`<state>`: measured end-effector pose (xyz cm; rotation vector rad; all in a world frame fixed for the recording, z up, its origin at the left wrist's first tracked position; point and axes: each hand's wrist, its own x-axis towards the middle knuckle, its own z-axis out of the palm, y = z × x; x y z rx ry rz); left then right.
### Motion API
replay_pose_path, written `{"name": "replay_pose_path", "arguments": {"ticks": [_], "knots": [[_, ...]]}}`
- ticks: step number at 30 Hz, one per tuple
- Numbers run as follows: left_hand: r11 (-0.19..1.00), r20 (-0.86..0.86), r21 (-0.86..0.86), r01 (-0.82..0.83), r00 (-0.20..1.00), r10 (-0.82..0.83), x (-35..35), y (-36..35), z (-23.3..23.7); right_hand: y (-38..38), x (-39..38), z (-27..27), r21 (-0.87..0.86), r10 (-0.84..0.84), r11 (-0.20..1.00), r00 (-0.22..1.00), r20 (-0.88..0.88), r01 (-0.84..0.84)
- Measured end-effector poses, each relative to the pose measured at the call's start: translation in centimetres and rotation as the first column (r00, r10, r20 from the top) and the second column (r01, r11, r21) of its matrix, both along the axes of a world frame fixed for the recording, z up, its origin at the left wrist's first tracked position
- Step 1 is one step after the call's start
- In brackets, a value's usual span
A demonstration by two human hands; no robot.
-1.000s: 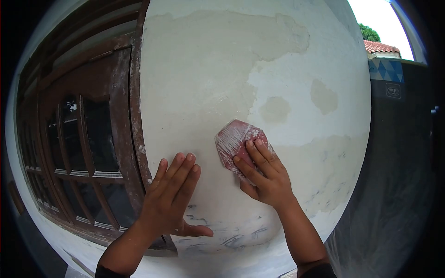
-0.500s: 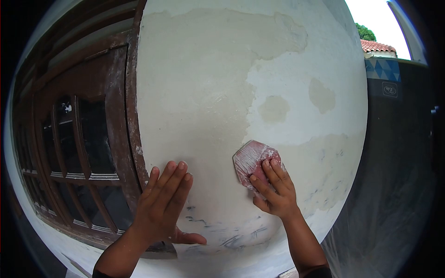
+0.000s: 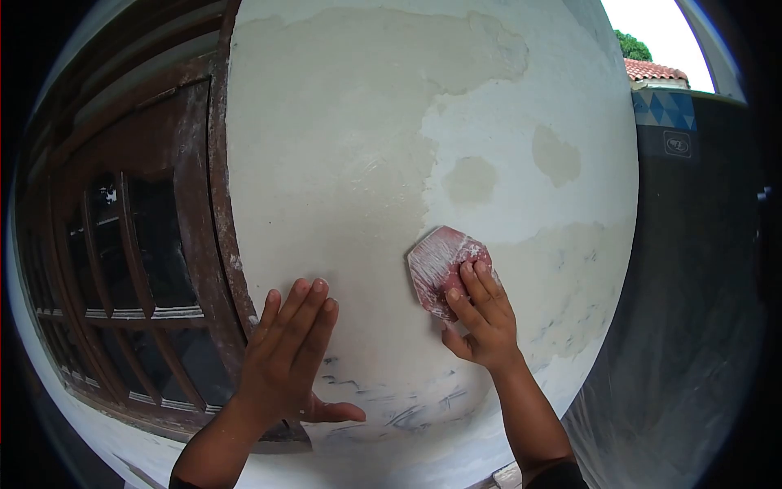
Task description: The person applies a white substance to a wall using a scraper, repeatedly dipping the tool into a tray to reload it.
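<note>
My right hand [image 3: 482,319] presses a reddish, many-sided flat pad [image 3: 440,265] with white dust on it against the wall [image 3: 326,196]. Its fingers lie over the pad's lower right part, with the thumb at the bottom edge. To the left, my left hand [image 3: 289,350] rests against the wall with its fingers stretched upward and its thumb out to the side, holding nothing. Beige patches cover much of the white wall, and dark scuffs [image 3: 407,416] mark the part between and below the hands.
A brown wooden window frame [image 3: 220,204] with dark panes stands close on the left of my left hand. On the right are a dark sheet [image 3: 692,244] with a blue patterned strip [image 3: 664,109], and a red tiled roof [image 3: 654,70] beyond.
My right hand and the pad have moved slightly up the wall. My left hand has stayed at nearly the same place, and the view has shifted a little.
</note>
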<state>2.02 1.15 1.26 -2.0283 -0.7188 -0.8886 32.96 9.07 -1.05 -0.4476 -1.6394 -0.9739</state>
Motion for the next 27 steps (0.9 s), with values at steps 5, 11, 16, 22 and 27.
{"name": "replay_pose_path", "arguments": {"ticks": [5,11,16,22,27], "knots": [[0.999,0.004,-0.002,0.044,0.999,-0.044,0.4,-0.3,-0.4,0.0,-0.1,-0.8,-0.043,-0.086,0.995,0.994,0.073,0.089],[0.999,-0.002,-0.013,0.037,0.999,-0.037,0.1,-0.6,-0.2,-0.4,0.7,-1.4,-0.038,-0.011,0.999,0.999,-0.040,0.010],[0.997,-0.001,-0.017,0.071,0.997,-0.071,0.8,-0.9,-0.2,-0.2,-0.7,-0.8,-0.040,-0.064,0.997,0.998,0.026,0.065],[0.999,-0.016,-0.037,0.027,0.999,-0.028,0.0,-0.7,-0.6,-0.2,-0.2,-1.7,-0.031,-0.004,1.000,0.999,-0.046,0.003],[0.998,-0.024,-0.030,0.051,0.998,-0.052,1.0,-0.5,-0.7,0.3,-1.3,-1.3,-0.061,-0.058,0.996,0.998,0.026,0.060]]}}
